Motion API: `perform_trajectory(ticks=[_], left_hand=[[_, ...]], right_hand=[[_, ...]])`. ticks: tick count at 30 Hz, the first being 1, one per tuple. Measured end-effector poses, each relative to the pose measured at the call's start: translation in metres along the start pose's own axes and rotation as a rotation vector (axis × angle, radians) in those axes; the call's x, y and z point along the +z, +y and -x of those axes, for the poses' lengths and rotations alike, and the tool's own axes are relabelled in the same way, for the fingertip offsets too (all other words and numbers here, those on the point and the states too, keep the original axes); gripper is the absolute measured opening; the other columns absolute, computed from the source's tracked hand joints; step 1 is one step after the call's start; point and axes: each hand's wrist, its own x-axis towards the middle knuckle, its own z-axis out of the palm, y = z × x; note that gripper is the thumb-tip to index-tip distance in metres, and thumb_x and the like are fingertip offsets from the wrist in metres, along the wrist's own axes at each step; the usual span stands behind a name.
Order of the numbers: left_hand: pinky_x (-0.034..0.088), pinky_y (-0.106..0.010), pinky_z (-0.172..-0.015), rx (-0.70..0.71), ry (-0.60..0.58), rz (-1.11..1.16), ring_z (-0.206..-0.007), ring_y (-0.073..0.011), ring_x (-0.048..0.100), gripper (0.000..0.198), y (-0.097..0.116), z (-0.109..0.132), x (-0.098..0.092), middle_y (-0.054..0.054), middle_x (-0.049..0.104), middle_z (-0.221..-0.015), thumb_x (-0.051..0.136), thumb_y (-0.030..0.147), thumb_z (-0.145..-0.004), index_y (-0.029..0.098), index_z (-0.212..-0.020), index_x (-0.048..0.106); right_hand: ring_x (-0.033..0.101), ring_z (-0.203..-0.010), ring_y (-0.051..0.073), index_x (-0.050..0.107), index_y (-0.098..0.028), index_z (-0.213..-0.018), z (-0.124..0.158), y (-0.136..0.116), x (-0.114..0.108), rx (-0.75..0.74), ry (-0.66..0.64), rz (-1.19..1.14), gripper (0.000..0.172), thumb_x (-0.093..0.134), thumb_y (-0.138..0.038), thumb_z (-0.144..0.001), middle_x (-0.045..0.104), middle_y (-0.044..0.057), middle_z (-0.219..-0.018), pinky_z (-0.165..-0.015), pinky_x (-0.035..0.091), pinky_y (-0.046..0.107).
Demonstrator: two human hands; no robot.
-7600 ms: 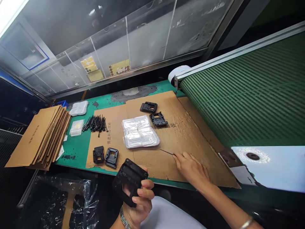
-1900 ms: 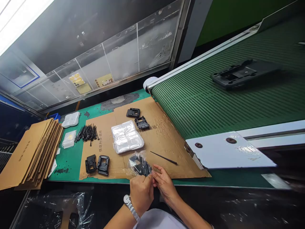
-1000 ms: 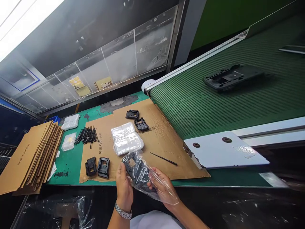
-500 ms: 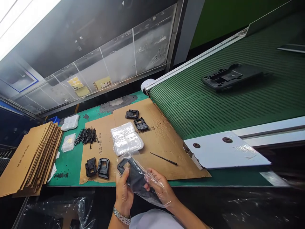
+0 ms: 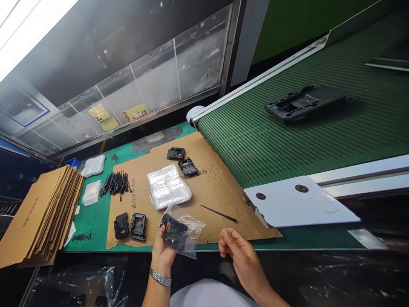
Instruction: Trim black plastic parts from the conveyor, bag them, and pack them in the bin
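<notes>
My left hand [image 5: 164, 249] grips a black plastic part [image 5: 174, 230] inside a clear plastic bag [image 5: 193, 228], thumb on the near-left side. The bag's loose end sticks out to the right. Apart from it, my right hand [image 5: 241, 258] hovers at the table's front edge, fingers curled together with nothing visible in them. A stack of clear bags [image 5: 168, 186] lies just beyond the bagged part. One thin black stick [image 5: 219, 213] rests on the cardboard sheet [image 5: 204, 196] beyond my right hand. Two black frame-like parts [image 5: 121, 226] lie side by side to the left.
A green conveyor belt [image 5: 249, 140] rises at the right, carrying a larger black part [image 5: 306, 104]. Two more black parts [image 5: 188, 167] lie near the back. Left are a pile of thin black sticks [image 5: 115, 183], small clear packs [image 5: 91, 192] and stacked cardboard [image 5: 47, 213].
My right hand has come out of the bag and moved right, its fingers curling. My left hand keeps hold of the bagged part, whose loose bag end now points right.
</notes>
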Motion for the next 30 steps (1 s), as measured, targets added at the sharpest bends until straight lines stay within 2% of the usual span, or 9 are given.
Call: perform_trajectory(ticks=[4, 8, 13, 17, 20, 22, 24, 27, 30], left_hand=[[0.040, -0.033, -0.092, -0.022, -0.050, -0.027, -0.077, -0.0164, 0.064, 0.018, 0.002, -0.003, -0.001, -0.007, 0.071, -0.072, 0.052, 0.014, -0.076, 0.012, -0.066, 0.066], [0.041, -0.034, -0.091, 0.039, -0.064, -0.017, -0.080, -0.0176, 0.064, 0.010, -0.004, 0.000, 0.006, -0.005, 0.070, -0.074, 0.058, 0.020, -0.073, 0.015, -0.069, 0.066], [0.049, -0.037, -0.081, 0.154, 0.101, -0.049, -0.072, -0.0195, 0.065, 0.006, -0.008, 0.008, 0.018, -0.006, 0.069, -0.066, 0.060, 0.014, -0.069, 0.015, -0.065, 0.064], [0.052, -0.031, -0.071, 0.293, 0.203, -0.062, -0.060, -0.0153, 0.064, 0.010, -0.004, 0.013, 0.021, -0.003, 0.068, -0.062, 0.059, 0.004, -0.065, 0.014, -0.064, 0.061], [0.051, -0.025, -0.067, 0.397, 0.234, -0.042, -0.060, -0.0117, 0.063, 0.016, -0.001, 0.020, 0.023, 0.001, 0.068, -0.063, 0.061, 0.002, -0.063, 0.016, -0.069, 0.061], [0.051, -0.026, -0.068, 0.436, 0.209, -0.096, -0.063, -0.0129, 0.064, 0.021, 0.000, 0.026, 0.026, 0.001, 0.069, -0.069, 0.065, 0.003, -0.060, 0.017, -0.077, 0.062], [0.051, -0.029, -0.070, 0.440, 0.149, -0.180, -0.068, -0.0157, 0.065, 0.028, -0.001, 0.030, 0.030, -0.002, 0.070, -0.075, 0.068, 0.006, -0.058, 0.016, -0.083, 0.062], [0.051, -0.032, -0.071, 0.457, 0.109, -0.236, -0.069, -0.0175, 0.065, 0.031, -0.002, 0.030, 0.031, -0.003, 0.069, -0.078, 0.072, 0.012, -0.056, 0.015, -0.085, 0.062], [0.050, -0.033, -0.072, 0.466, 0.159, -0.224, -0.066, -0.0173, 0.064, 0.026, -0.002, 0.024, 0.030, -0.003, 0.068, -0.072, 0.072, 0.011, -0.054, 0.014, -0.079, 0.063]], right_hand=[[0.054, -0.065, 0.017, 0.061, -0.019, -0.073, 0.003, -0.005, 0.018, -0.199, -0.284, 0.358, 0.033, 0.056, -0.052, -0.069, 0.060, 0.003, -0.069, -0.061, 0.044, 0.029], [0.054, -0.071, 0.019, 0.058, -0.020, -0.063, 0.011, -0.014, 0.037, -0.369, -0.366, 0.454, 0.026, 0.048, -0.038, -0.079, 0.060, 0.004, -0.070, -0.067, 0.043, 0.030], [0.052, -0.060, 0.015, 0.056, -0.019, -0.063, 0.033, -0.007, 0.034, -0.238, -0.505, 0.413, 0.031, 0.045, -0.042, -0.081, 0.058, 0.002, -0.062, -0.058, 0.041, 0.026], [0.050, -0.057, 0.016, 0.052, -0.019, -0.059, 0.026, 0.004, 0.013, -0.059, -0.270, 0.316, 0.043, 0.045, -0.058, -0.075, 0.054, 0.002, -0.058, -0.054, 0.042, 0.027], [0.054, -0.065, 0.019, 0.052, -0.021, -0.066, 0.005, 0.004, 0.002, -0.085, 0.018, 0.327, 0.041, 0.048, -0.061, -0.070, 0.057, 0.003, -0.065, -0.063, 0.045, 0.031], [0.056, -0.081, 0.022, 0.054, -0.021, -0.081, -0.009, 0.001, 0.005, -0.141, 0.067, 0.338, 0.041, 0.056, -0.058, -0.064, 0.060, 0.007, -0.083, -0.076, 0.044, 0.034], [0.056, -0.086, 0.022, 0.053, -0.019, -0.088, -0.019, 0.000, 0.013, -0.113, -0.077, 0.339, 0.048, 0.063, -0.054, -0.056, 0.060, 0.008, -0.090, -0.078, 0.043, 0.035], [0.054, -0.057, 0.016, 0.053, -0.018, -0.070, -0.028, 0.004, 0.020, 0.050, -0.476, 0.356, 0.038, 0.059, -0.054, -0.061, 0.058, 0.001, -0.060, -0.060, 0.044, 0.031], [0.047, -0.044, 0.014, 0.048, -0.019, -0.057, -0.035, 0.013, 0.015, 0.073, -0.467, 0.369, 0.039, 0.051, -0.056, -0.068, 0.049, -0.002, -0.044, -0.050, 0.041, 0.029]])
